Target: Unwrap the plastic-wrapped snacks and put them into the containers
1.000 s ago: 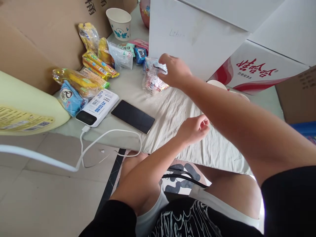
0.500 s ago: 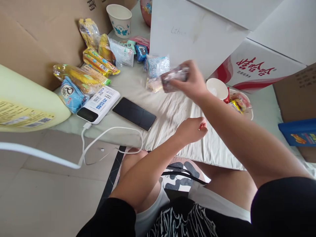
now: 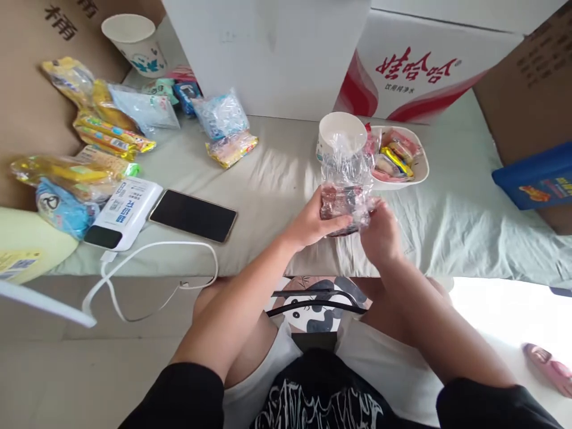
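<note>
Both my hands meet over the cloth-covered table edge. My left hand (image 3: 313, 223) is wrapped around a dark reddish snack packet (image 3: 340, 202) in crinkled clear plastic. At its right side, the fingers of my right hand (image 3: 382, 235) pinch the loose plastic. The clear wrapping stands up above the packet, in front of a white paper cup (image 3: 335, 128). Just right of that cup is a white paper bowl (image 3: 422, 179) holding small wrapped snacks (image 3: 397, 158).
Left of my hands lie a black phone (image 3: 194, 214), a white power bank (image 3: 127, 208) with its cable (image 3: 179, 244), and several packaged snacks (image 3: 111, 128). A blue-white packet (image 3: 221, 113) rests before the white box (image 3: 277, 53). Another paper cup (image 3: 134, 44) stands far left.
My right hand has brought the dark packet from the snacks at the left toward me. My left hand, formerly a loose fist, now grips it. The view has swung rightward.
</note>
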Available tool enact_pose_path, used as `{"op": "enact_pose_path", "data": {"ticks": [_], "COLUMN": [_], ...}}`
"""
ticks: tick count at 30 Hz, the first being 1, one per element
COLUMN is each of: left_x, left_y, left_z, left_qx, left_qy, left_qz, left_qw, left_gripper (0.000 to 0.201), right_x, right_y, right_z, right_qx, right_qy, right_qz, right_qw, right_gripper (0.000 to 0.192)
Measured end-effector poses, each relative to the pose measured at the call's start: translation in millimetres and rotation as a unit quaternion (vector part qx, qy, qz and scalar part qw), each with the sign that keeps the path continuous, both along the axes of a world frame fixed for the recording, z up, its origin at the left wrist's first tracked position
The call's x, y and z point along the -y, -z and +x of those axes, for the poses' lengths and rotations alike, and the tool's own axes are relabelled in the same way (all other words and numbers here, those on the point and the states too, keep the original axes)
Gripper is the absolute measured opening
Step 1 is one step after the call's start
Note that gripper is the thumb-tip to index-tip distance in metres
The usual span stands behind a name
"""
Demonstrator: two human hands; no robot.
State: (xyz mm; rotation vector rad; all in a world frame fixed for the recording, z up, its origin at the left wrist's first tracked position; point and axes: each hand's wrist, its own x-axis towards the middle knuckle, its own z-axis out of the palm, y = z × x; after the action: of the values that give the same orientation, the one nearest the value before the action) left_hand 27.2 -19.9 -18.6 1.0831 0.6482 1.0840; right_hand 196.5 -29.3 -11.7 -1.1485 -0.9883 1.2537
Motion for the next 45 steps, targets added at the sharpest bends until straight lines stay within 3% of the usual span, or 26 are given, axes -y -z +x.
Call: {"op": "enact_pose_path", "data": {"ticks": [5, 7, 9, 13, 17, 23, 25, 27, 29, 33, 35, 37, 40, 42, 45], "left_x": [-7.5, -9.4, -10.8, -12.4, -12.2, -15.8, -18.4, -20.6, -22.1, -25.3, -27.7, -29.9, -30.4, -28.1, -22.7], "left_y": [7.1, 9.0, 10.3, 12.1, 11.1, 2.3, 1.6, 3.2, 7.0, 20.0, 27.3, 32.8, 34.1, 30.4, 22.9], "left_z": [-2.3, -0.7, 1.0, 1.4, 1.4, 1.7, -2.5, -9.1, -16.6, -28.2, -30.9, -31.7, -30.1, -27.6, -22.8], "left_qx": [-0.112, -0.148, -0.165, -0.163, -0.163, -0.037, -0.057, -0.092, -0.12, -0.162, -0.168, -0.172, -0.187, -0.197, -0.216], "left_qy": [0.08, 0.08, 0.059, 0.026, -0.053, -0.117, -0.165, -0.206, -0.232, -0.252, -0.256, -0.252, -0.237, -0.231, -0.221], "left_qz": [0.004, 0.019, 0.027, 0.015, 0.002, -0.089, -0.068, -0.038, -0.007, 0.059, 0.093, 0.116, 0.136, 0.135, 0.12], "left_qw": [0.991, 0.986, 0.984, 0.986, 0.985, 0.988, 0.982, 0.974, 0.965, 0.952, 0.947, 0.945, 0.944, 0.943, 0.944], "left_gripper": [0.07, 0.076, 0.08, 0.081, 0.058, 0.045, 0.041, 0.037, 0.035, 0.043, 0.06, 0.08, 0.095, 0.093, 0.084], "right_x": [-24.3, -24.9, -22.5, -15.5, -11.7, -8.0, -8.1, -10.4, -14.9, -25.0, -26.5, -23.5, -13.1, -6.7, -3.2], "right_y": [1.5, 2.5, 2.6, 2.4, 4.2, 0.1, -1.1, 0.6, 5.4, 14.6, 13.5, 8.0, -3.9, -10.8, -16.3], "right_z": [25.1, 25.1, 25.8, 35.0, 40.5, 34.8, 37.2, 44.3, 55.2, 75.7, 77.8, 71.8, 52.2, 38.2, 24.5], "right_qx": [-0.013, 0.04, 0.124, 0.276, 0.348, 0.387, 0.409, 0.468, 0.542, 0.606, 0.582, 0.51, 0.347, 0.285, 0.293], "right_qy": [-0.13, -0.163, -0.18, -0.193, -0.189, -0.174, -0.147, -0.078, -0.011, 0.001, 0.001, -0.018, -0.112, -0.159, -0.176], "right_qz": [-0.047, 0.006, 0.108, 0.252, 0.276, 0.321, 0.308, 0.242, 0.16, 0.083, 0.086, 0.083, 0.061, 0.063, 0.082], "right_qw": [0.99, 0.986, 0.97, 0.907, 0.876, 0.847, 0.846, 0.846, 0.825, 0.791, 0.809, 0.856, 0.929, 0.943, 0.936], "right_gripper": [0.045, 0.034, 0.026, 0.033, 0.042, 0.041, 0.036, 0.031, 0.029, 0.03, 0.023, 0.02, 0.029, 0.036, 0.041]}}
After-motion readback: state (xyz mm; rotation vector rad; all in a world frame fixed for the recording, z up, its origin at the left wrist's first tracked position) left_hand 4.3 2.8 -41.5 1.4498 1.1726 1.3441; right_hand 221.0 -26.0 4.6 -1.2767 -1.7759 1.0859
